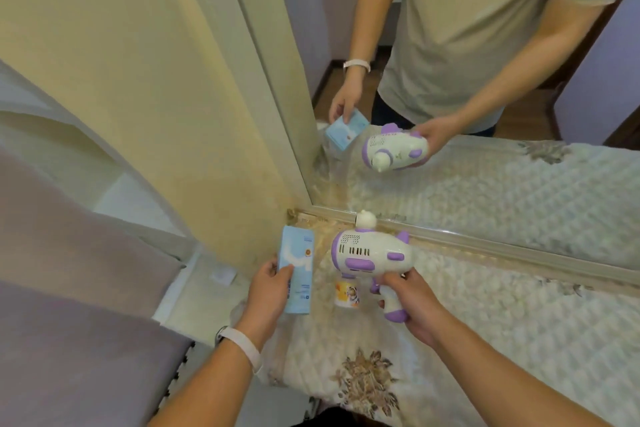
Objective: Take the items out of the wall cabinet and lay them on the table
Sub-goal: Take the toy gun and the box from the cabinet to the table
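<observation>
My left hand [268, 291] grips a tall light-blue carton [297, 265] by its side, holding it just above the left end of the quilted white table cover [485, 315]. My right hand [410, 302] is closed around the handle of a white and purple toy gun [370, 253], whose muzzle points toward the mirror. A small printed cup [347, 294] stands on the cover between my hands, under the toy. The wall cabinet is out of sight.
A large mirror [450, 80] stands along the back edge of the table and reflects me, the carton and the toy. A cream cabinet panel [156, 80] rises at left. A grey padded headboard [69, 288] fills the lower left.
</observation>
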The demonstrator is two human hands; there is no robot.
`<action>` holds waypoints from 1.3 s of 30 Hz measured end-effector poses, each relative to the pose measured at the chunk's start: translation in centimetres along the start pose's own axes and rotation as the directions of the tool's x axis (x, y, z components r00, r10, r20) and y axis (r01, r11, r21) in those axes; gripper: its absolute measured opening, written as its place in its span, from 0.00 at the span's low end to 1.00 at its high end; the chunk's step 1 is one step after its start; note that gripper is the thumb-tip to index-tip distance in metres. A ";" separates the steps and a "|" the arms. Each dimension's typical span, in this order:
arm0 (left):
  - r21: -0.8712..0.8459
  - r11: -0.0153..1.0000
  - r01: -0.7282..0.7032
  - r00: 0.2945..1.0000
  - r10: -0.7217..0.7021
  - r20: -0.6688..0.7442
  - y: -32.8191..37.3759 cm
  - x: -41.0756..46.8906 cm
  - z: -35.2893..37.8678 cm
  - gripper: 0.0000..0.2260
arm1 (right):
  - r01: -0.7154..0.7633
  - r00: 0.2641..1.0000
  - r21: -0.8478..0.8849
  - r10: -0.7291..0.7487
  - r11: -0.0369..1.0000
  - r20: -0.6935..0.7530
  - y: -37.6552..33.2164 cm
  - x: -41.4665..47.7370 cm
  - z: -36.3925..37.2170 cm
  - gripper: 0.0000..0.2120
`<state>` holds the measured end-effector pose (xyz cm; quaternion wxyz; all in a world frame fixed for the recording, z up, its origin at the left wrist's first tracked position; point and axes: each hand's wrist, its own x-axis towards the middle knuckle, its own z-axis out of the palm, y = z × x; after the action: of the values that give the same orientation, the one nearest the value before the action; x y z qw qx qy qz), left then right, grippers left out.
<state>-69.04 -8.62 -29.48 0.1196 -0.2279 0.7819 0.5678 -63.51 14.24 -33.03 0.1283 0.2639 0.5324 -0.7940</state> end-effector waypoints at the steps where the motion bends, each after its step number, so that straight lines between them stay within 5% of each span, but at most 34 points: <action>1: 0.004 1.000 -0.007 1.000 0.007 0.004 -0.1 0.7 0.3 0.06 | -0.017 1.000 0.011 0.017 1.000 0.004 0.1 0.6 0.0 0.19; 4: 0.042 0.999 -0.028 0.999 0.027 0.039 -0.5 2.8 1.0 0.14 | -0.070 0.997 0.048 0.070 0.996 0.014 0.4 2.3 0.1 0.20; 10: 0.022 0.998 0.059 0.991 -0.062 0.115 -0.9 7.4 2.8 0.14 | -0.115 0.993 0.078 0.115 0.990 0.000 0.1 5.0 0.2 0.08; 21: 0.064 0.992 0.105 0.961 -0.118 0.250 -2.7 13.6 5.2 0.18 | -0.210 0.973 0.039 0.212 0.977 -0.089 2.2 9.0 0.2 0.21; 25: 0.196 0.980 0.023 0.958 -0.078 0.277 -3.6 13.8 4.8 0.18 | -0.220 0.968 0.021 0.221 0.975 -0.123 2.7 8.9 0.2 0.15; 34: 0.332 0.928 -0.168 0.962 0.081 0.262 -8.1 14.7 4.0 0.18 | -0.139 0.979 -0.309 0.084 0.941 -0.185 1.5 7.3 -0.4 0.11; 39: 0.364 0.894 -0.261 0.955 0.185 0.230 -3.7 9.4 3.3 0.20 | -0.085 0.968 -0.419 -0.025 0.904 -0.250 1.2 5.9 -1.8 0.09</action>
<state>-75.65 -8.50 -37.85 0.1703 -0.0529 0.8852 0.4297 -67.35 15.89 -37.75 0.1272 0.3353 0.7008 -0.6167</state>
